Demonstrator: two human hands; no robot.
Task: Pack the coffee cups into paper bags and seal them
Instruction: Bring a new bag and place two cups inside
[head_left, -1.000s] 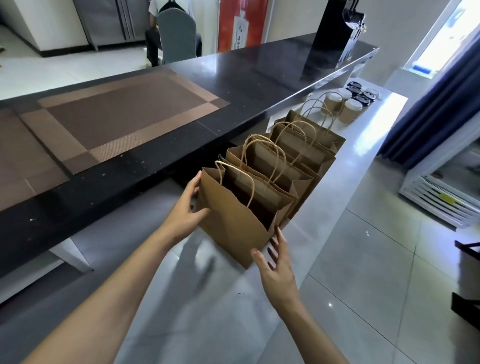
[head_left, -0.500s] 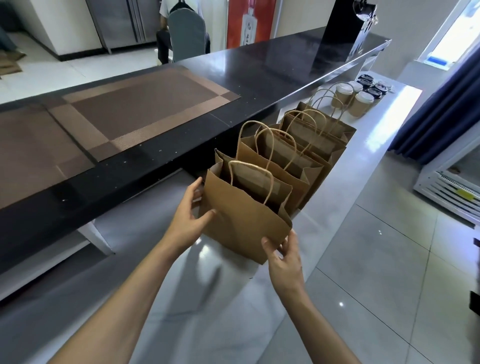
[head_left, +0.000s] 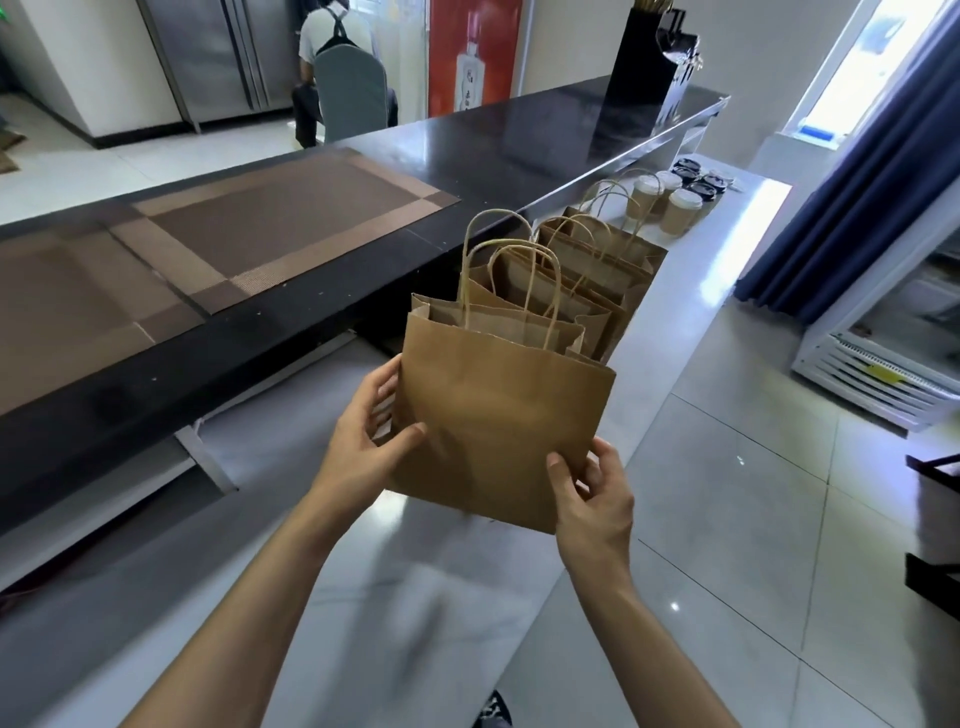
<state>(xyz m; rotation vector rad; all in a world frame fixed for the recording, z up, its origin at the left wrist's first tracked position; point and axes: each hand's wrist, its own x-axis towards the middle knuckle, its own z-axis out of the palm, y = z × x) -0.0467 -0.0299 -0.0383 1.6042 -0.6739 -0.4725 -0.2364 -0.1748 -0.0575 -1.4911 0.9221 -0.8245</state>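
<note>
I hold the nearest brown paper bag (head_left: 498, 415) off the white counter (head_left: 691, 291), its plain face toward me. My left hand (head_left: 363, 441) grips its left edge, thumb on the front. My right hand (head_left: 592, 493) pinches its lower right corner. Behind it stand several more open paper bags (head_left: 587, 270) with twine handles in a row. Brown coffee cups (head_left: 670, 205) with white lids stand at the far end of the counter, next to several black lids (head_left: 698, 174).
A raised black bar top (head_left: 467, 150) with brown woven mats (head_left: 270, 218) runs along the left. A black holder (head_left: 649, 67) stands on its far end. A person sits on a chair beyond the bar. A white cooler (head_left: 883, 364) and blue curtain are at the right.
The front bag went from standing open on the counter to being lifted and drawn toward me. Both hands closed onto its edges; its handles no longer show above the rim.
</note>
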